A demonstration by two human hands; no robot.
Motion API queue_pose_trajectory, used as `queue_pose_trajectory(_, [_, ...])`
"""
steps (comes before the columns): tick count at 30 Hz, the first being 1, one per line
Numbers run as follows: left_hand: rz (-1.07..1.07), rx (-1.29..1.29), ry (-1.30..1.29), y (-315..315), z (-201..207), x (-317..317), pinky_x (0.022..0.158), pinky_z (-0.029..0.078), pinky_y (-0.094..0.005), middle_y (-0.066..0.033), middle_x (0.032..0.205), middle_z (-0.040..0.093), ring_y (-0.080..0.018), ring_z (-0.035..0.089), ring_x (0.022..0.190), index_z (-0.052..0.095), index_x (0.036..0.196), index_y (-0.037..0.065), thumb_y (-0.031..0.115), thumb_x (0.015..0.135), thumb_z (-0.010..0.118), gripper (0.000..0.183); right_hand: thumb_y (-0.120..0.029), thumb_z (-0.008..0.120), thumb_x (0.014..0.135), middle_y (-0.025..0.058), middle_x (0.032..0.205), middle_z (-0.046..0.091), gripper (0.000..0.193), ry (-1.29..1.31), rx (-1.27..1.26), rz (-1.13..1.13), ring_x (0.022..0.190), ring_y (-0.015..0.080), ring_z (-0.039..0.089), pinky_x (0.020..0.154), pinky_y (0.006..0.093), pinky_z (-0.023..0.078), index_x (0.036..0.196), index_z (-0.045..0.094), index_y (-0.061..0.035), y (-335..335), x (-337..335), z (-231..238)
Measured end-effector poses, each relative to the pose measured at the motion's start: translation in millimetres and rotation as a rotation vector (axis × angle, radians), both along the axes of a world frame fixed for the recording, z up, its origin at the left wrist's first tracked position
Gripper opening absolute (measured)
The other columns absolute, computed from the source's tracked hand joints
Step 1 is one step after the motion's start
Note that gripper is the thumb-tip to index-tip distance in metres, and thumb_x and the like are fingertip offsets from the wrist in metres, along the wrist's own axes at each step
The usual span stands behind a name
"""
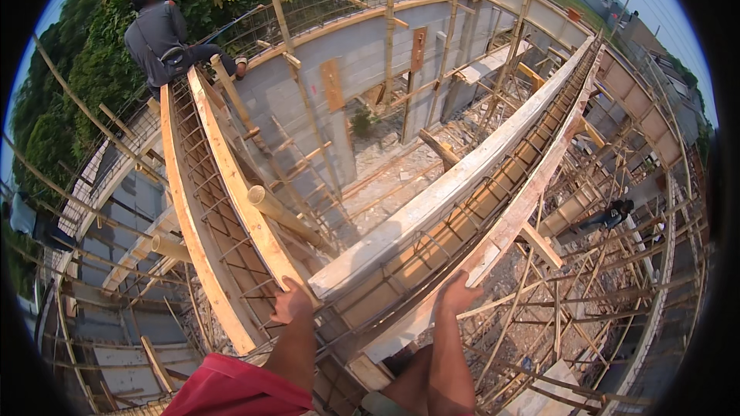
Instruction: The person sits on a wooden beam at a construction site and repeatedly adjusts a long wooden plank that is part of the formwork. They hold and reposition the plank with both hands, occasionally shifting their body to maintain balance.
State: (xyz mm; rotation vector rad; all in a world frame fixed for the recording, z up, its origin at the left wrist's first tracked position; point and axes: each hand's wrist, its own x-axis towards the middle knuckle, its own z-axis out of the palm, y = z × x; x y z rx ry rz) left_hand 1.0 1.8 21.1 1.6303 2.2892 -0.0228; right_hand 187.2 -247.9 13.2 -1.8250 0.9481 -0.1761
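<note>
My left hand [293, 304] is closed over the near end of a pale wooden formwork board [235, 173], close to where two beam forms meet at a corner. My right hand [460, 293] grips the outer edge of another formwork board [505, 235], its fingers partly hidden. Between that board and a whitish plank [432, 196] runs a trough with a rebar cage [462, 223] inside. A second rebar cage [212, 185] lies in the left form, bordered on its outer side by a long board [193, 227].
A person [158, 38] sits astride the left form's far end. Another person [609, 217] is low down among bamboo scaffolding at right. Bamboo poles [270, 204] stick up beside the left form. Far below lies rubble-strewn ground [393, 173], with a grey block wall [308, 77] behind.
</note>
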Motion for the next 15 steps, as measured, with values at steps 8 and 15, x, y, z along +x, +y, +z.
queue_pose_trajectory(8, [-0.005, 0.015, -0.015, -2, -1, 1, 0.109, 0.031, -0.0474, -0.0204, 0.109, 0.074, -0.0352, 0.068, 0.111, 0.068, 0.126, 0.005, 0.068, 0.098, 0.027, 0.08, -0.039, 0.064, 0.088, 0.0348, 0.12, 0.059, 0.061, -0.059, 0.004, 0.018, 0.11, 0.0477, 0.059, 0.098, 0.0517, 0.042, 0.125, 0.044, 0.0066, -7, 3, -13])
queue_pose_trajectory(15, [0.0, 0.041, -0.024, -1, -2, 0, 0.109, 0.031, -0.0469, -0.0213, 0.106, 0.075, -0.0351, 0.069, 0.108, 0.069, 0.122, 0.003, 0.068, 0.098, 0.028, 0.08, -0.035, 0.058, 0.094, 0.0386, 0.142, 0.045, 0.076, 0.068, 0.088, 0.104, 0.129, 0.0497, 0.05, 0.109, 0.0512, 0.039, 0.146, 0.029, 0.0117, -6, 1, 10])
